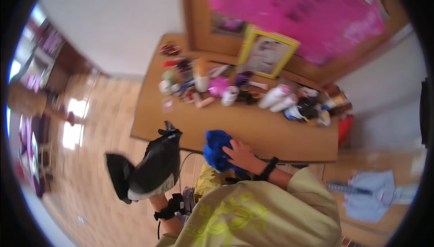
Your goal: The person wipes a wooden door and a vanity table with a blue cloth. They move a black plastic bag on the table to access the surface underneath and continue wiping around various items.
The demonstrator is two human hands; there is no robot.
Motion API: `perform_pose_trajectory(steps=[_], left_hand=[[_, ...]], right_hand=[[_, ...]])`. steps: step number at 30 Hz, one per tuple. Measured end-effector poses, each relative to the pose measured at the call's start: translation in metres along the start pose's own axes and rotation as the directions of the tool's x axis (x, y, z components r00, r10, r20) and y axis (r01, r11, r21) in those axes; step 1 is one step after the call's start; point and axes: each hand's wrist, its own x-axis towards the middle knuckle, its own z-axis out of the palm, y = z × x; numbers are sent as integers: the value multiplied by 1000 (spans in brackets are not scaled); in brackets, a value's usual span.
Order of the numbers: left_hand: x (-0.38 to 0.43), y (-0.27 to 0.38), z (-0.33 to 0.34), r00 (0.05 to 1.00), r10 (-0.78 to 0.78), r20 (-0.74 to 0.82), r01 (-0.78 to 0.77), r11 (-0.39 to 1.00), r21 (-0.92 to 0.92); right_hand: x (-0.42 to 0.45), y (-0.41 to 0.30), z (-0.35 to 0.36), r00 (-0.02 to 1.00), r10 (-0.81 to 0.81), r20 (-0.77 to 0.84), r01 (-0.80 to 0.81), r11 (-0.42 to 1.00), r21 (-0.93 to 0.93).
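Observation:
A black plastic bag with a knotted top and a white label is held up left of the table's front edge. My left hand is beneath it, the fingers hidden behind the bag. My right hand has its fingers spread over a blue, soft-looking bundle and holds it at the table's front edge. Below that bundle, a yellow fabric or plastic item shows against my shirt. Both wrists wear black straps.
Bottles, a pink round item and a yellow picture frame stand along the back of the brown table. A pink plastic sheet hangs above. Another person is at far left; a grey cloth-like item lies at right.

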Motion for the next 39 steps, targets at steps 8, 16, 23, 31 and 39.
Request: perform_pose_trajectory(steps=[8,16,23,31,39], left_hand=[[-50,-43,164,576,452,681,-743,636,207],[-105,-96,197,118,447,887,-987,-46,154],[-194,-49,161,497,172,850,-802,-283,526],[-261,-40,151,416,356,837,-899,23,437],[-300,-117,221,-129,-32,991,-984,131,-123]], right_hand=[[-233,102,-35,719,680,-144,-691,722,-38],[-295,159,-60,705,692,-158,-700,714,7],[-212,139,-50,764,615,-195,-642,754,-139],[-93,113,-31,947,231,-222,-265,954,-137],[-168,162,-53,996,59,-65,-57,998,28]])
